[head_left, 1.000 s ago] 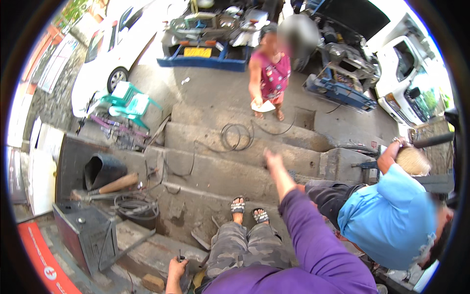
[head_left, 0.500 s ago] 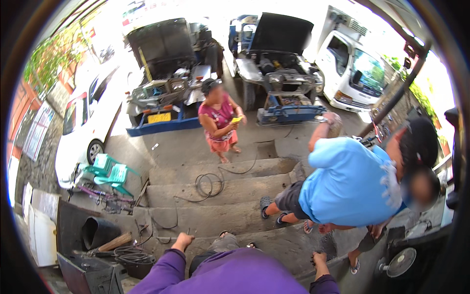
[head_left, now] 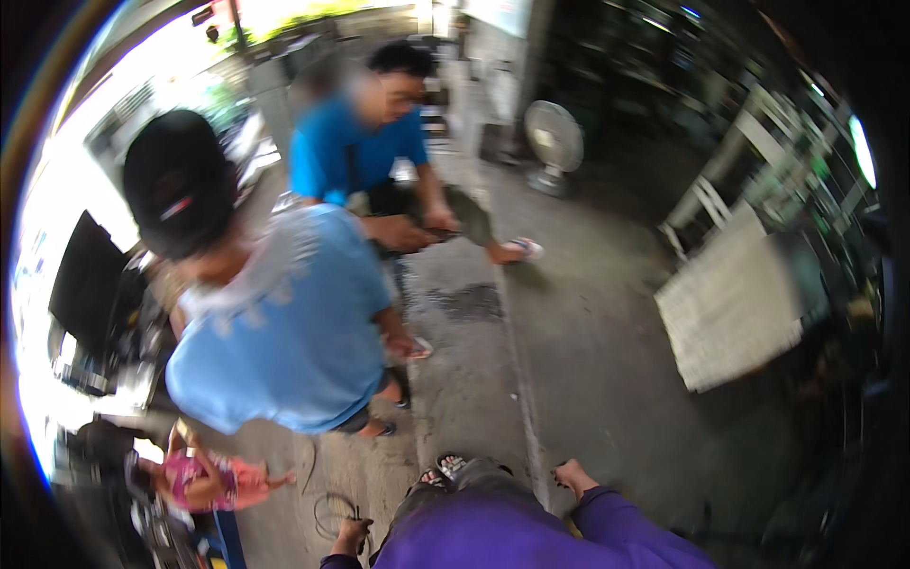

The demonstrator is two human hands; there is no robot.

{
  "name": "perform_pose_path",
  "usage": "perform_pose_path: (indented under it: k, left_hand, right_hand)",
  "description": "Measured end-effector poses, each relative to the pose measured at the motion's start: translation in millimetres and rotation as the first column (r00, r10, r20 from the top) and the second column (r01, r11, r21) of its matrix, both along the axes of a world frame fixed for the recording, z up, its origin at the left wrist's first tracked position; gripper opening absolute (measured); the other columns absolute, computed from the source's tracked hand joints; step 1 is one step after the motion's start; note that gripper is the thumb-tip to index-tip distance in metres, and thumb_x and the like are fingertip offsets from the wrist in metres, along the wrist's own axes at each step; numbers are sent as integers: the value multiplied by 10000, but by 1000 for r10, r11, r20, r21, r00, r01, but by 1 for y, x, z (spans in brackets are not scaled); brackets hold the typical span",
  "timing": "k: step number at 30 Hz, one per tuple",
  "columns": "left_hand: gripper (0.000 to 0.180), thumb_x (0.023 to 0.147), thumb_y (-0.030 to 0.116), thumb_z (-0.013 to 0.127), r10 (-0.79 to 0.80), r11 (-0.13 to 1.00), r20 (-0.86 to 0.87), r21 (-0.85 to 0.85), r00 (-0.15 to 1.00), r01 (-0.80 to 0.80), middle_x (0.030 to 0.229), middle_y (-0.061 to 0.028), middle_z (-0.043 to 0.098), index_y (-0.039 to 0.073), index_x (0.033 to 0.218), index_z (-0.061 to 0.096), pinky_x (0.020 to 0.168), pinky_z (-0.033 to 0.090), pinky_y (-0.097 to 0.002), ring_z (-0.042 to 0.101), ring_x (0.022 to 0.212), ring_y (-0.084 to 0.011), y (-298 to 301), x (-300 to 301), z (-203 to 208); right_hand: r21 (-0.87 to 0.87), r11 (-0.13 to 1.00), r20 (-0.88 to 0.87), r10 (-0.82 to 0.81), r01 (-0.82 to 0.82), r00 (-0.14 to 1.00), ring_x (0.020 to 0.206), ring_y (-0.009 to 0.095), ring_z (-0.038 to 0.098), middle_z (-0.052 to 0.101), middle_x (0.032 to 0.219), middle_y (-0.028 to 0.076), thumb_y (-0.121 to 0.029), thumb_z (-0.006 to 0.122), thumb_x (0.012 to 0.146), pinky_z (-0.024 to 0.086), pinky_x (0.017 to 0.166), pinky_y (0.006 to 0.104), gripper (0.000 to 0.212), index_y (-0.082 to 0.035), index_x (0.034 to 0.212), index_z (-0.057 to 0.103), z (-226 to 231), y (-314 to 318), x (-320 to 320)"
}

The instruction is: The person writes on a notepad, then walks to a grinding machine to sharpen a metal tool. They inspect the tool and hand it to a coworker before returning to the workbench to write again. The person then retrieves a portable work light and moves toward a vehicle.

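Note:
My left hand (head_left: 353, 536) hangs low beside my purple shirt (head_left: 483, 536), its fingers curled. A small dark shape shows at its fingers, but I cannot make out what it is. Behind this hand, on the floor, lies a loop of dark cable (head_left: 327, 512). On my other side my right hand (head_left: 573, 477) hangs with its fingers folded in, and nothing shows in it. It is over the bare concrete, touching no object. Between my hands my sandalled feet (head_left: 450, 465) stand near the edge of a step.
Close at left stands a person in a light blue shirt (head_left: 284, 322); beyond sits another in a brighter blue shirt (head_left: 322, 152). A person in pink (head_left: 204, 479) is lower left. A fan (head_left: 555, 142) stands ahead. A pale panel (head_left: 730, 294) leans among cluttered racks at right.
My view has swung far to the right, from the parked vehicles toward the shaded workshop. The person in light blue now appears at left instead of right. Both hands still hang low.

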State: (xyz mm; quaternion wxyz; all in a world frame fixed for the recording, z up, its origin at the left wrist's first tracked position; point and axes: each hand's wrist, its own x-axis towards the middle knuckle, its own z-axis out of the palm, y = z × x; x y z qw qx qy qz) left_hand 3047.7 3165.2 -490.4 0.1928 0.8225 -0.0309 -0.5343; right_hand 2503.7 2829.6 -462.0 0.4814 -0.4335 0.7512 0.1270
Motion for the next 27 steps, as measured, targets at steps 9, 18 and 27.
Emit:
perform_pose_path:
  k: [9,18,27]
  left_hand:
    - [360,792,294,854,-654,752,59,-53,754,657,684,-106,671,-30,760,698,570,474,-412,594,578,-221,-189,10,-6]
    - [363,824,334,810,-554,827,114,-36,825,560,633,-92,619,-4,828,678,454,406,-415,541,458,-226,-453,-59,0]
    - [315,991,437,587,-971,142,223,232,89,962,1080,-185,736,254,1193,743,855,564,-469,711,975,-414,-669,-116,44]
  right_hand:
    - [-43,846,48,-529,531,847,580,236,620,671,758,104,-146,717,858,476,499,398,214,36,970,700,-2,71,-62]
    - [4,853,139,-518,522,844,586,195,617,679,751,92,-200,702,896,474,515,359,239,32,950,702,-16,-88,-110]
    - [-234,856,156,-435,461,887,670,215,687,714,765,104,-244,723,877,546,609,372,272,23,928,716,53,-344,-178]
